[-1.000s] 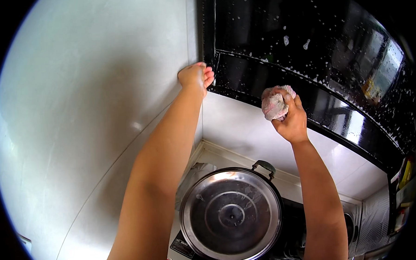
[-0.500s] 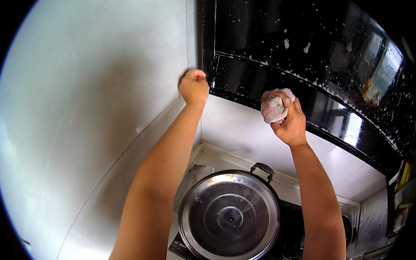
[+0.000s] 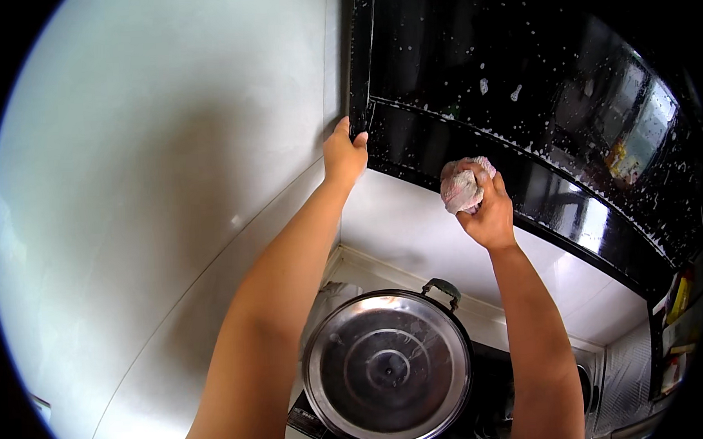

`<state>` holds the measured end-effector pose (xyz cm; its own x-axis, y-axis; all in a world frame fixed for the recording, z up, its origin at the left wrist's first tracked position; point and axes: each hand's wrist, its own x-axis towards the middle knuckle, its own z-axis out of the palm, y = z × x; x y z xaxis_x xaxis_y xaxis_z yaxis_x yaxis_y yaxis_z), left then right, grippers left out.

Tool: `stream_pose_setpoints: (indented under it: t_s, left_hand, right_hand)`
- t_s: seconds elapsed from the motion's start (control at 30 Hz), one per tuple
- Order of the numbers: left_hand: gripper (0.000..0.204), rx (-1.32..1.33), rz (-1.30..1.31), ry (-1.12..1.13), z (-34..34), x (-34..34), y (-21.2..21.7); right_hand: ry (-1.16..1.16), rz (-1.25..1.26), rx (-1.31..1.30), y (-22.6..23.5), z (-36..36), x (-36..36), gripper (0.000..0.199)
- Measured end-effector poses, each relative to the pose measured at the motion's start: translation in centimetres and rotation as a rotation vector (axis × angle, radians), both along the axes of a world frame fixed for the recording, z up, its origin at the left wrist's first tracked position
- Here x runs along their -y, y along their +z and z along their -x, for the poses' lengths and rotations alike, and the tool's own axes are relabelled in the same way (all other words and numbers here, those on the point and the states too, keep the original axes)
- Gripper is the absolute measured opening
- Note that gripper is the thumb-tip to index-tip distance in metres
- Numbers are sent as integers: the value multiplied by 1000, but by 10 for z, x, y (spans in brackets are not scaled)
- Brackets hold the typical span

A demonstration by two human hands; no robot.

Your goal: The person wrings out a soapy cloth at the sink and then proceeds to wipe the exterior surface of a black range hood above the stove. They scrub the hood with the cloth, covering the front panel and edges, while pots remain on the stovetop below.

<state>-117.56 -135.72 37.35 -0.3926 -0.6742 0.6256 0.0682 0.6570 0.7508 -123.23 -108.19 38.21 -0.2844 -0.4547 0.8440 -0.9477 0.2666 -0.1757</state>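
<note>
Above the stove, a glossy black range hood (image 3: 434,137) is speckled with white, foamy spots and streaks. My left hand (image 3: 344,155) is at the hood's lower left corner, thumb on the front and fingers along the side edge next to the wall; the fingertips are partly hidden. A crumpled, pinkish-white cloth (image 3: 462,191) is bunched in my right hand (image 3: 489,220), whose fingers wrap round it. Hand and cloth are at the hood's lower edge; whether the cloth touches the surface I cannot tell.
Below my hands, a wide pan with a domed metal lid (image 3: 388,367) stands on the black stove (image 3: 489,402), its dark side handle (image 3: 442,288) toward the back. A pale wall (image 3: 130,190) rises at the left. Several colourful packages (image 3: 679,299) fill a shelf at the far right.
My left hand has shifted its hold at the corner, its thumb now standing out over the front edge. My right hand and the cloth have hardly moved. The view has shifted slightly.
</note>
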Motion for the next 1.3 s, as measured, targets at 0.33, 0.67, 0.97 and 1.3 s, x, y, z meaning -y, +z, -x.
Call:
stream_pose_setpoints:
  t_s: [0.33,0.67,0.97,1.3]
  left_hand:
    - [74,-78,-1065,-1017,-112,-136,-5]
    - [50,-598,-523,-788,-85,-64,97]
    - [69,-154,109,-108,-11,11,169]
    - [69,162,-423,-204,-20,-2,98]
  right_hand:
    - [342,-22,203,6,-62,18,64]
    - [-5,-237,55,18,-63,-13,82]
    - [-231,-486,-204,-21,-19,-58,76]
    - [-251,-464,-149,-31,-22,-50,68]
